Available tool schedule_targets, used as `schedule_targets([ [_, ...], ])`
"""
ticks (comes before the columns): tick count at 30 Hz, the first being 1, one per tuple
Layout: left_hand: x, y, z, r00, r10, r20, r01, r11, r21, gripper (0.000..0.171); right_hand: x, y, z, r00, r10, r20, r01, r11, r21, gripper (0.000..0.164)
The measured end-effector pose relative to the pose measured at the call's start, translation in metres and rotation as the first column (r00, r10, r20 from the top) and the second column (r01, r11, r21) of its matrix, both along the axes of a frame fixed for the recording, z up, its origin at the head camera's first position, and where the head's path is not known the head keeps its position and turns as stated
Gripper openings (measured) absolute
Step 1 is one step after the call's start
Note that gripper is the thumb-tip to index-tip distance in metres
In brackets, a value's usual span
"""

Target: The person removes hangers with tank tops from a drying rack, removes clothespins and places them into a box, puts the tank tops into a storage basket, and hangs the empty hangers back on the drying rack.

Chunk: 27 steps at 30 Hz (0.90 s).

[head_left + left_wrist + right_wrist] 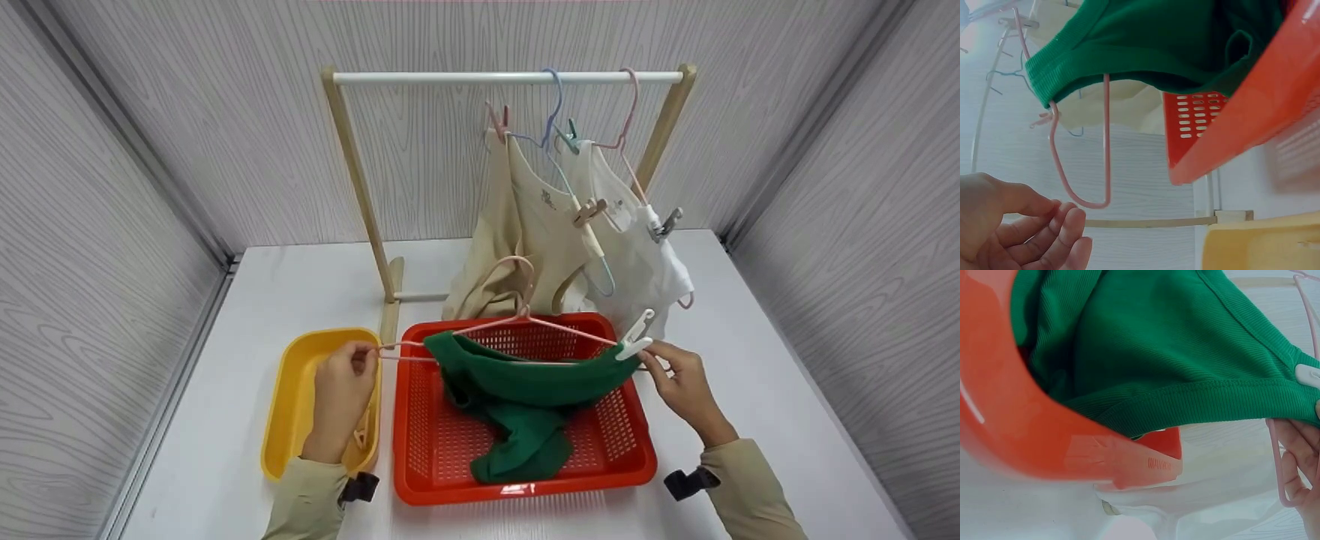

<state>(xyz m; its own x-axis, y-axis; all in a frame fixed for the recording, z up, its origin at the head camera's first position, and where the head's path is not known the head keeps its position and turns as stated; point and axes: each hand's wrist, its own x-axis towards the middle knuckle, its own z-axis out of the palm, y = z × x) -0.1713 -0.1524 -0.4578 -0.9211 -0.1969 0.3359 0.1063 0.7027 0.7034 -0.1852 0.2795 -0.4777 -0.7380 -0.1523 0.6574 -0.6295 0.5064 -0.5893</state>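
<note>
A green ribbed garment (525, 379) hangs on a pink hanger (564, 328) above a red basket (517, 491), its lower part lying inside. A white clothespin (636, 337) clips its right shoulder to the hanger. My right hand (681, 382) pinches the hanger's right end, beside that clothespin; in the right wrist view its fingers (1296, 458) lie behind the pink bar. At the other end, my left hand (345, 390) has loosely bent fingers; in the left wrist view the fingertips (1075, 222) are right beside the bare hanger loop, holding nothing.
Behind the basket stands a rack with a white rail (465, 78). On it hang a beige top (551, 217) and a white top (611, 202), each with clothespins. A yellow bin (289, 397) with a clothespin (360, 435) inside stands left of the basket.
</note>
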Motion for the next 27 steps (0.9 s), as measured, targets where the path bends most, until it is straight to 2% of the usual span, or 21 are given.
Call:
schedule_targets([
  [8, 0.005, 0.016, 0.012, 0.996, -0.041, -0.078, 0.042, 0.999, 0.001, 0.009, 0.000, -0.001, 0.000, 1.000, -0.006, 0.011, 0.006, 1.000, 0.008, 0.023],
  [19, 0.008, 0.037, 0.021, 0.990, -0.111, -0.088, 0.114, 0.993, 0.029, 0.007, -0.001, -0.003, 0.002, 1.000, 0.008, -0.003, -0.008, 1.000, 0.006, 0.023],
  [23, 0.008, 0.048, 0.022, 0.984, -0.136, -0.116, 0.137, 0.991, -0.007, 0.006, -0.001, -0.004, 0.002, 1.000, 0.010, -0.005, -0.010, 1.000, 0.007, 0.023],
  [27, 0.009, 0.061, 0.022, 0.971, -0.175, -0.166, 0.170, 0.985, -0.043, 0.005, -0.001, -0.004, 0.001, 1.000, 0.009, -0.005, -0.009, 1.000, 0.017, 0.023],
])
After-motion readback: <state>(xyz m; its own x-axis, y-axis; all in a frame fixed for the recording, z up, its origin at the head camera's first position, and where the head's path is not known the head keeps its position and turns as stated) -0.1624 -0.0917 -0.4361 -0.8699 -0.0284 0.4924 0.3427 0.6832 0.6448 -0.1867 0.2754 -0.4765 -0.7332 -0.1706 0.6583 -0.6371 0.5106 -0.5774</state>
